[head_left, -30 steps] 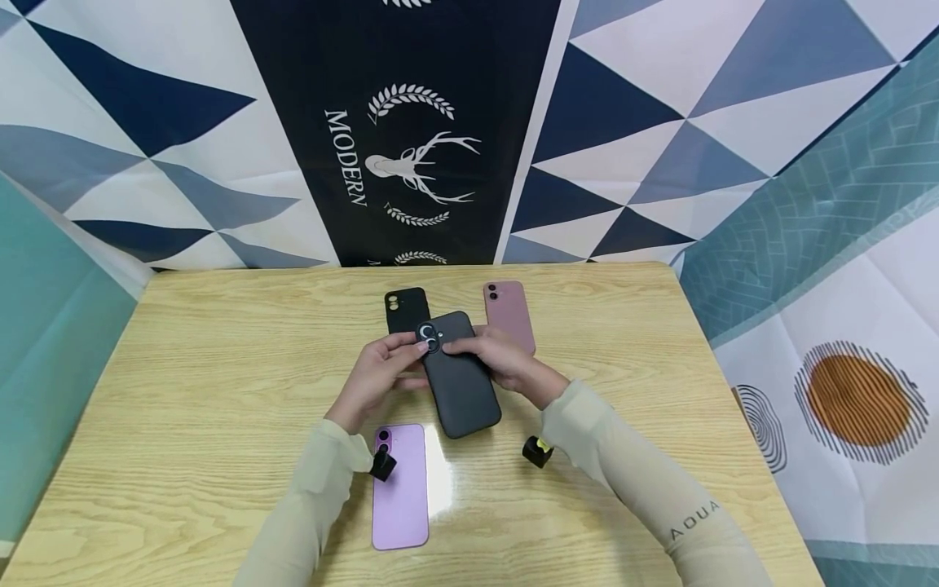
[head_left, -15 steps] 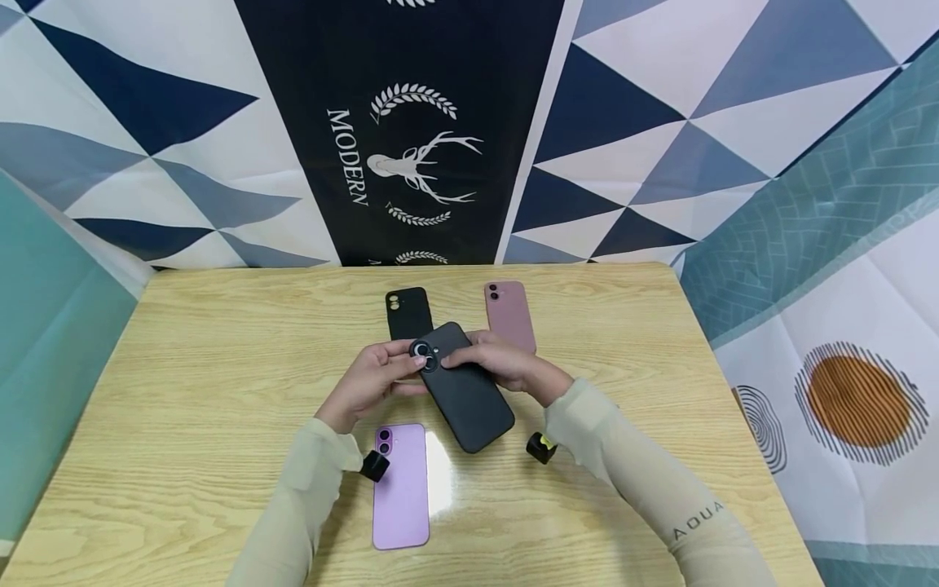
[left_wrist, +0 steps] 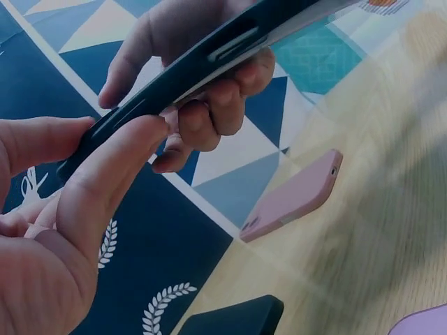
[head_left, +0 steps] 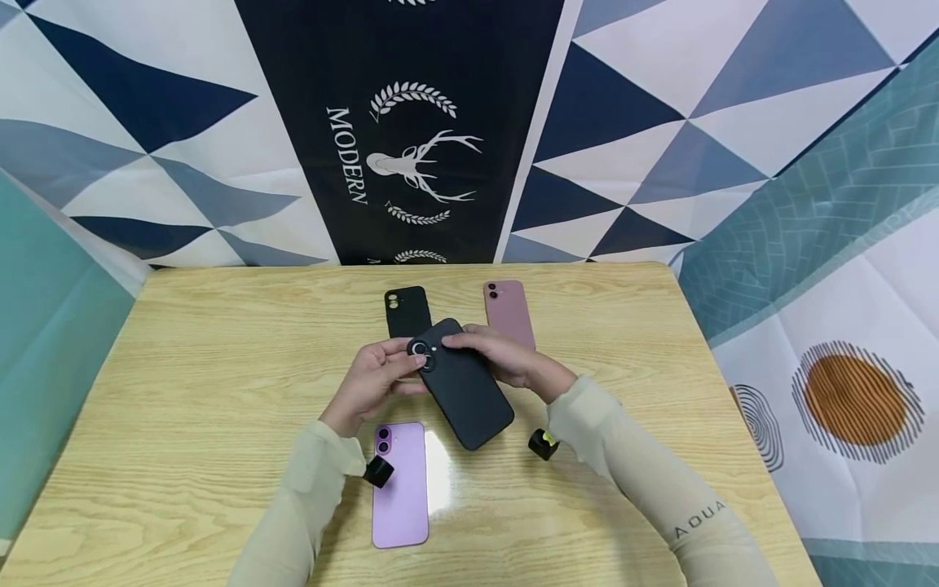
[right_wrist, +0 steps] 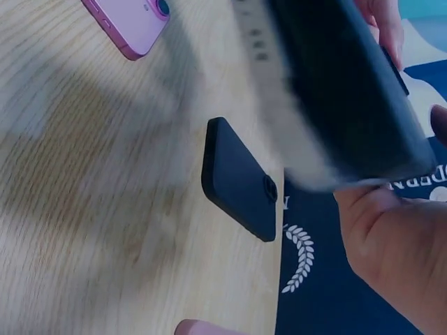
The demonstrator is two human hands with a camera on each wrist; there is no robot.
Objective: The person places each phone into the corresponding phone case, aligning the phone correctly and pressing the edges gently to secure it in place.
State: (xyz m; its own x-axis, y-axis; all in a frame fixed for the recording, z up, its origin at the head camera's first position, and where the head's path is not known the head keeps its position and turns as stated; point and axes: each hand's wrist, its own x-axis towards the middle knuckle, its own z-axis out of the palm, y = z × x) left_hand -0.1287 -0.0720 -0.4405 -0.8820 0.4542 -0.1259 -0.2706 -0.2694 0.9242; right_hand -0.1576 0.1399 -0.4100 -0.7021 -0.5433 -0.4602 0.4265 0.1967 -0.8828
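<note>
Both hands hold a phone in a black case [head_left: 473, 403] above the table, its back facing up. The left hand [head_left: 367, 381] pinches the camera corner, thumb on the lens ring and fingers beneath. At the upper right edge the right hand [head_left: 509, 359] grips it, thumb lying on the back near the top, other fingers under it. A pale phone side with small holes shows below the dark case [right_wrist: 342, 84] in the right wrist view, so the phone protrudes from the case there. The left wrist view shows the case's side with a button cutout [left_wrist: 234, 43].
On the wooden table [head_left: 220, 391], a black phone case [head_left: 407, 311] with camera holes lies behind the hands. A pink phone [head_left: 511, 314] is at back right. Near the left wrist lies a purple phone [head_left: 399, 509]. Patterned cloth [head_left: 433, 163] hangs behind the table.
The cased phone has tilted, its lower end swinging right and toward the person. The right thumb has slid up to the top of its back. The other phones stay put.
</note>
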